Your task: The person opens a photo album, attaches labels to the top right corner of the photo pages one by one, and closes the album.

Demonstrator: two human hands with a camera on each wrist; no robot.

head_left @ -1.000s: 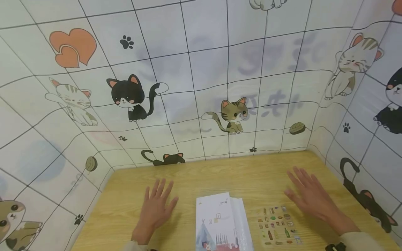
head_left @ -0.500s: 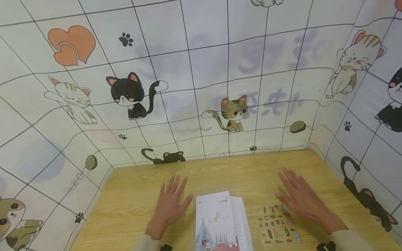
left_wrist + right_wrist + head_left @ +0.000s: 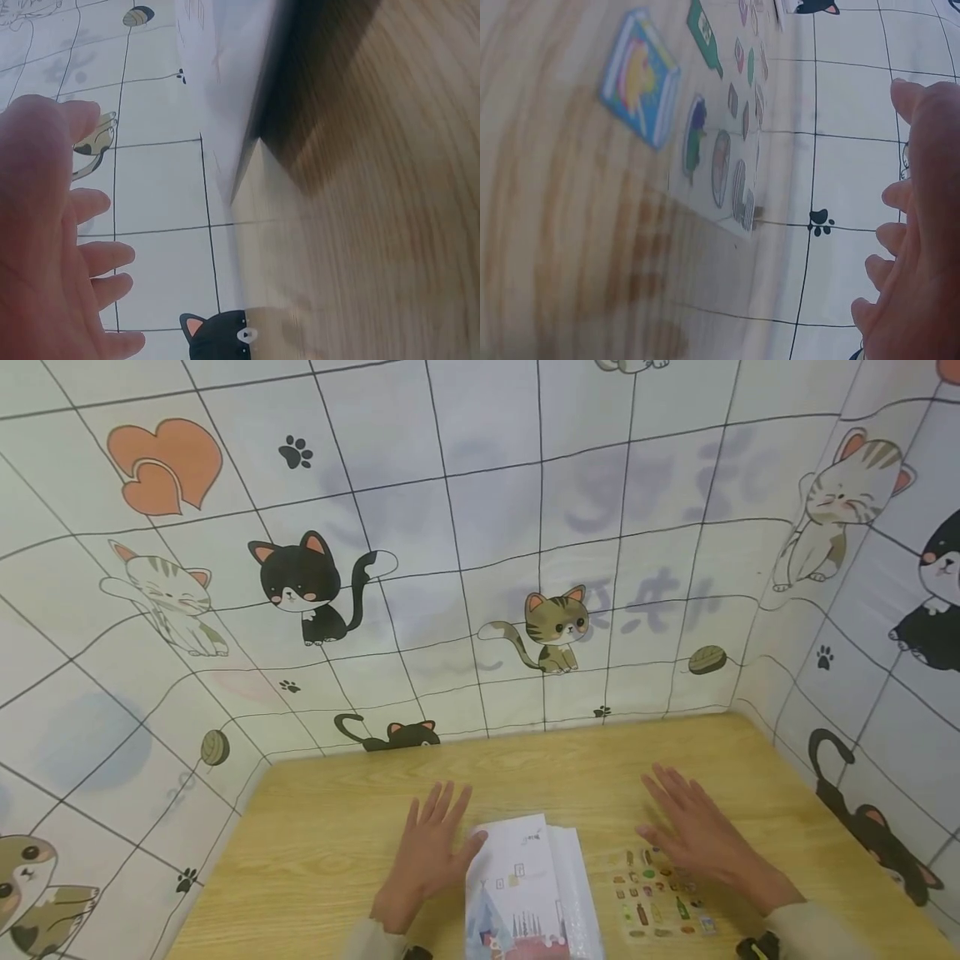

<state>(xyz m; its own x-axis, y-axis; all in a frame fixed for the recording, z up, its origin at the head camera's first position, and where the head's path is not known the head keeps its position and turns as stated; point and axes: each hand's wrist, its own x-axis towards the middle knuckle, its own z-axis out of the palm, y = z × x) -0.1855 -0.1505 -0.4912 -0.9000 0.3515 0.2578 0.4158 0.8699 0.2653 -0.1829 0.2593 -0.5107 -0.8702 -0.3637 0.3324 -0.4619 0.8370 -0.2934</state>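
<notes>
A white booklet (image 3: 517, 893) with a printed blue tent lies at the front middle of the table, its cover raised over a glossy white part at the right. Left of it, my left hand (image 3: 431, 852) hovers with fingers spread, the thumb overlapping the booklet's left edge in the head view. A clear sticker sheet (image 3: 656, 902) with small food and bottle pictures lies right of the booklet. Over that sheet's right side is my right hand (image 3: 701, 831), fingers extended and holding nothing. In the right wrist view, its fingers (image 3: 892, 240) are apart from the stickers.
The wood-grain table (image 3: 330, 827) is enclosed by a white gridded cloth (image 3: 420, 527) printed with cats, at the back and both sides. Dark wrist straps (image 3: 757, 946) show at the bottom of the head view.
Both hands have moved inward, the left one rightward to the booklet's edge and the right one leftward over the sticker sheet. The booklet and the sheet stay in place.
</notes>
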